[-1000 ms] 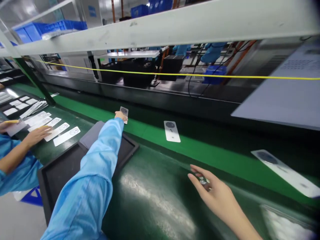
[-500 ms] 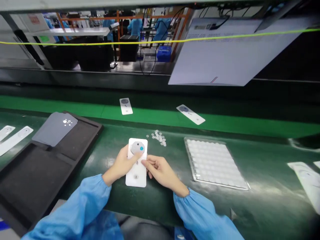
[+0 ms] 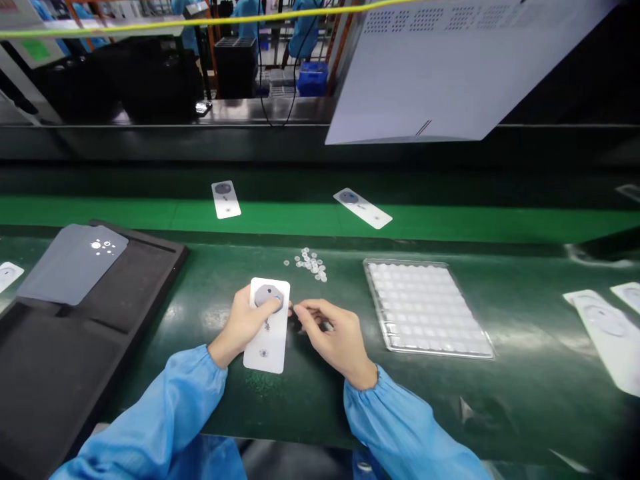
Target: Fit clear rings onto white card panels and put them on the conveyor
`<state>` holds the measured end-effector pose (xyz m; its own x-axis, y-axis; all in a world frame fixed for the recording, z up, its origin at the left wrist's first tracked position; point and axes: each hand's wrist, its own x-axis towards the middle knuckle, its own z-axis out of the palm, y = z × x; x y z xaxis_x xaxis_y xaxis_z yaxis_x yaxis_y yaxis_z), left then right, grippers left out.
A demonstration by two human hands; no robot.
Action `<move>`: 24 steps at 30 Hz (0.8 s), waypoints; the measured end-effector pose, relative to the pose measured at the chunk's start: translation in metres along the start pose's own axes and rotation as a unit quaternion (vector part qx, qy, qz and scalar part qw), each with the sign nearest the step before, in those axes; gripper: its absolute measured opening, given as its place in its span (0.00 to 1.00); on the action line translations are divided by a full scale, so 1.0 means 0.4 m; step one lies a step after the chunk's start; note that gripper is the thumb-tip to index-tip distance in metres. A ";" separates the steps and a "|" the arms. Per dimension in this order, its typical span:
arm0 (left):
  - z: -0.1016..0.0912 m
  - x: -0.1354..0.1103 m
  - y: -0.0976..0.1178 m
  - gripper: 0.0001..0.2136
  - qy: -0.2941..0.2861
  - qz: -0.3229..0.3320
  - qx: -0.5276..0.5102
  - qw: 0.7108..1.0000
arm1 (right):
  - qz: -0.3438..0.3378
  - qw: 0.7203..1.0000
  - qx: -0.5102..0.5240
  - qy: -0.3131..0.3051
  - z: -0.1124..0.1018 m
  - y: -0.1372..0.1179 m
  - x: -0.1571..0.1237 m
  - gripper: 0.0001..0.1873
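My left hand [image 3: 242, 325] is closed on a white rectangular panel [image 3: 273, 340], thumb on its front and fingers behind. The panel has a grey rounded patch near its top, a small dark mark in the middle and a faint round print lower down. My thumb partly covers a blue spot on the patch. Just right of the panel's edge, my right hand [image 3: 339, 339] pinches thumb and forefinger together, apart from the panel; anything between those fingertips is too small to make out. Beyond the hands lies a loose pile of small clear discs [image 3: 311, 263].
On the right sits a clear tray [image 3: 425, 310] with rows of white round pieces. A black tray [image 3: 40, 373] with a grey sheet [image 3: 70, 267] fills the left. Two similar panels [image 3: 227, 200] lie on the green strip behind; more white panels [image 3: 607, 333] are far right.
My right hand has come off the panel's front and moved slightly right. My left thumb now covers more of the blue spot. The whole view has tilted down and shifted.
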<state>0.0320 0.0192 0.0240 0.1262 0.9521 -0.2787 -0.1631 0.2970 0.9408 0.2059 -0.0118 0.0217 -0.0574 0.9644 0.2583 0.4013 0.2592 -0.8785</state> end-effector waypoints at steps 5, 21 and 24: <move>0.002 0.002 -0.003 0.05 -0.010 -0.021 -0.012 1.000 | -0.060 0.997 -0.033 0.023 0.003 -0.002 -0.006 0.08; -0.007 -0.022 -0.030 0.08 -0.084 0.085 0.147 0.982 | -0.206 0.943 -0.254 0.060 0.026 0.019 -0.006 0.07; -0.010 -0.023 -0.029 0.08 -0.086 0.087 0.134 0.983 | -0.182 0.941 -0.278 0.062 0.031 0.019 -0.012 0.08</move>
<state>0.0287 0.0072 0.0150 0.2871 0.9533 -0.0938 0.0648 0.0784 0.9948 0.1977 -0.0140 0.0089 -0.1904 0.7938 0.5776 0.7935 0.4708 -0.3855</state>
